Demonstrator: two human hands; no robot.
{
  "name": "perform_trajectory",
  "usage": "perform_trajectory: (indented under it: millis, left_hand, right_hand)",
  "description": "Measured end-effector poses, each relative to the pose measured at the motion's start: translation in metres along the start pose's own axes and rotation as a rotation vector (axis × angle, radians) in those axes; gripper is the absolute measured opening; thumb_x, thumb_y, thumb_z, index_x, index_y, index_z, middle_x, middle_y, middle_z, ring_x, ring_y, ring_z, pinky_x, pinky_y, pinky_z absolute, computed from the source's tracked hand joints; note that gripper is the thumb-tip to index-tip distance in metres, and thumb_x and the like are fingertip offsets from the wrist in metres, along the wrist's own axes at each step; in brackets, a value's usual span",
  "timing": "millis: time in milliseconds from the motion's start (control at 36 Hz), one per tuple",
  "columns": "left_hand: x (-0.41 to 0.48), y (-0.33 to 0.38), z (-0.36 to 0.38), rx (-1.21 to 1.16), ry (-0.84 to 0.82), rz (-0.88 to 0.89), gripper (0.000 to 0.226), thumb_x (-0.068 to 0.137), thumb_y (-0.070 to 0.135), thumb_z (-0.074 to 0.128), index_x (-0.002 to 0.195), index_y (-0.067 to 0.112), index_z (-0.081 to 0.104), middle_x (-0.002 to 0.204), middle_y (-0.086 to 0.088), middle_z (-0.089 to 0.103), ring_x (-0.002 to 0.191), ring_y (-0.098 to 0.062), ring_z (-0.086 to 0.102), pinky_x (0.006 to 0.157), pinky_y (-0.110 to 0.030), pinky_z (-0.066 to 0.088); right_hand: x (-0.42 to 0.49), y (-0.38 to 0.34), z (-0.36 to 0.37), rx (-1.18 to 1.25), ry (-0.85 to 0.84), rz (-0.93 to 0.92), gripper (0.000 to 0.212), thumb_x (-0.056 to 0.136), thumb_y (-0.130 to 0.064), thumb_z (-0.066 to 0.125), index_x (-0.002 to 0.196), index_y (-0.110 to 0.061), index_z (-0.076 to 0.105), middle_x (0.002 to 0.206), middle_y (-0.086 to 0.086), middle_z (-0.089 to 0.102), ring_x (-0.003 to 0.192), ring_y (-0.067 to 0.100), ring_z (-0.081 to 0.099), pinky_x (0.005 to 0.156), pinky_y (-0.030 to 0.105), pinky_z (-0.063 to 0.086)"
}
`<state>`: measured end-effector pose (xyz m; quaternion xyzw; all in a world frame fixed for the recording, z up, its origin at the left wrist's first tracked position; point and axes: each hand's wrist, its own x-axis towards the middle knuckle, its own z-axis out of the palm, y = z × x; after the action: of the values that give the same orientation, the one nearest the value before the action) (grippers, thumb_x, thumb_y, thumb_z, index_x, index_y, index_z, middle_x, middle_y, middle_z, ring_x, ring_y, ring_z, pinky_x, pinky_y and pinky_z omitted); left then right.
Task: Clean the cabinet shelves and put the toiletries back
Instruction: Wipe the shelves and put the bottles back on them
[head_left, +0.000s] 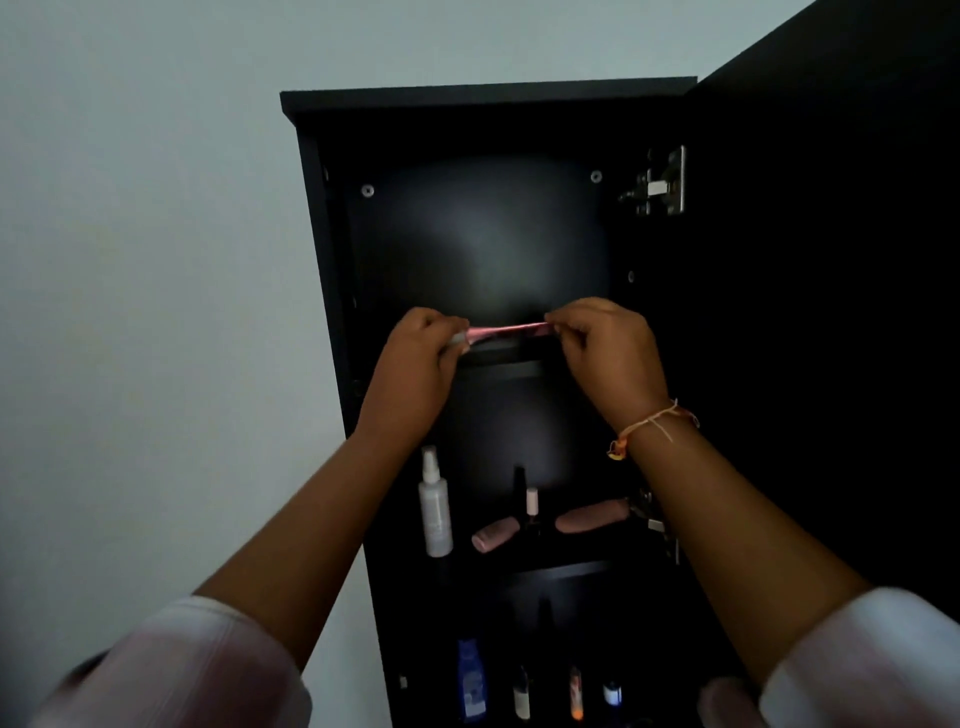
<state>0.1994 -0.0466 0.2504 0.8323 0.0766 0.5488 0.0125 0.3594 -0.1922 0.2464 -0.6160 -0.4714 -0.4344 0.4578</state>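
1. We see a pink tube (506, 330) held crosswise, just above the top shelf (498, 359) of the black cabinet (332, 260).
2. The left hand (421, 358) grips one end and the right hand (608, 353) pinches the other, with fingers curled on both.
3. Lower down stands a white spray bottle (435, 506).

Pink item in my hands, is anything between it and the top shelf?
Nothing visible. The left hand and right hand hold the pink item at the front edge of the top shelf, and that dim compartment shows no toiletries; the spray bottle stands one shelf lower.

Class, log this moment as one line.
left grip: holds pink item | right grip: holds same item | place: at top shelf | door: open
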Motion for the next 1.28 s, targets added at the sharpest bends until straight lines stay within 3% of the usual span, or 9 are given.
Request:
perform_trajectory:
  millis: [194,361,500,639,778,889,944,1111,1278]
  left_hand:
    - [0.011,-0.013,0.013,0.007,-0.099,-0.061,0.022,0.087,0.008,0.066,0.107,0.01,0.074,0.099,-0.011,0.063,0.092,-0.022,0.061,0.081,-0.006,0.031]
    - [0.023,-0.018,0.013,0.009,-0.204,-0.107,0.02,0.087,0.006,0.063,0.1,0.015,0.076,0.1,-0.01,0.066,0.093,-0.022,0.063,0.083,-0.02,0.042]
    - [0.027,-0.019,0.012,0.017,-0.273,-0.147,0.027,0.086,0.003,0.058,0.101,0.017,0.076,0.105,-0.005,0.068,0.099,-0.018,0.062,0.085,-0.016,0.04]
    - [0.024,-0.019,0.016,0.059,-0.296,-0.173,0.033,0.089,0.004,0.048,0.105,0.019,0.073,0.101,-0.009,0.072,0.093,-0.024,0.065,0.081,-0.024,0.047]
    - [0.019,-0.013,0.016,0.062,-0.272,-0.165,0.032,0.094,0.004,0.045,0.117,0.012,0.067,0.111,-0.017,0.068,0.101,-0.032,0.063,0.089,-0.032,0.049]
    - [0.01,-0.002,0.011,0.0,-0.148,-0.129,0.028,0.095,0.004,0.05,0.12,0.003,0.062,0.123,-0.015,0.062,0.116,-0.028,0.057,0.097,-0.013,0.032]
    - [0.001,0.0,0.009,-0.019,-0.07,-0.118,0.029,0.095,0.009,0.053,0.122,0.003,0.06,0.127,-0.013,0.06,0.119,-0.024,0.055,0.101,-0.013,0.03]
    - [-0.042,0.013,-0.001,-0.026,0.033,-0.065,0.022,0.096,0.022,0.058,0.114,0.01,0.06,0.111,-0.005,0.061,0.103,-0.015,0.054,0.093,-0.017,0.038]
    - [-0.099,0.028,-0.01,-0.052,-0.03,-0.12,0.015,0.098,0.018,0.054,0.101,0.012,0.067,0.097,-0.004,0.068,0.09,-0.018,0.061,0.084,-0.034,0.051]
  right_hand:
    - [0.011,0.01,0.008,-0.125,-0.265,0.052,0.026,0.082,-0.008,0.06,0.097,-0.02,0.077,0.098,0.004,0.074,0.094,0.026,0.068,0.084,0.034,0.054]
    - [0.016,0.013,0.009,-0.131,-0.359,0.069,0.025,0.084,-0.009,0.059,0.098,-0.019,0.077,0.1,0.006,0.074,0.097,0.028,0.067,0.085,0.032,0.052]
    - [0.019,0.015,0.01,-0.116,-0.428,0.169,0.03,0.086,-0.011,0.053,0.098,-0.023,0.077,0.101,0.001,0.074,0.096,0.024,0.066,0.086,0.026,0.05]
    - [0.016,0.017,0.017,-0.149,-0.463,0.172,0.032,0.087,-0.016,0.047,0.104,-0.024,0.073,0.102,0.006,0.073,0.097,0.031,0.066,0.086,0.036,0.053]
    - [0.009,0.016,0.019,-0.164,-0.402,0.154,0.038,0.088,-0.016,0.047,0.119,-0.024,0.066,0.115,0.009,0.07,0.107,0.032,0.063,0.094,0.04,0.05]
    - [0.0,0.009,0.017,-0.103,-0.192,0.143,0.035,0.086,-0.013,0.051,0.118,-0.014,0.067,0.116,0.01,0.069,0.109,0.03,0.062,0.093,0.041,0.049]
    - [-0.008,0.005,0.016,-0.081,-0.111,0.163,0.032,0.087,-0.019,0.051,0.114,-0.014,0.067,0.113,0.009,0.069,0.107,0.03,0.062,0.091,0.042,0.05]
    - [-0.043,-0.014,0.014,-0.005,-0.041,0.202,0.029,0.09,-0.026,0.05,0.111,-0.015,0.065,0.111,0.007,0.067,0.103,0.03,0.06,0.088,0.041,0.049]
    - [-0.092,-0.038,0.012,0.065,-0.087,0.234,0.032,0.094,-0.032,0.049,0.116,-0.013,0.064,0.118,0.007,0.065,0.109,0.026,0.058,0.096,0.036,0.046]
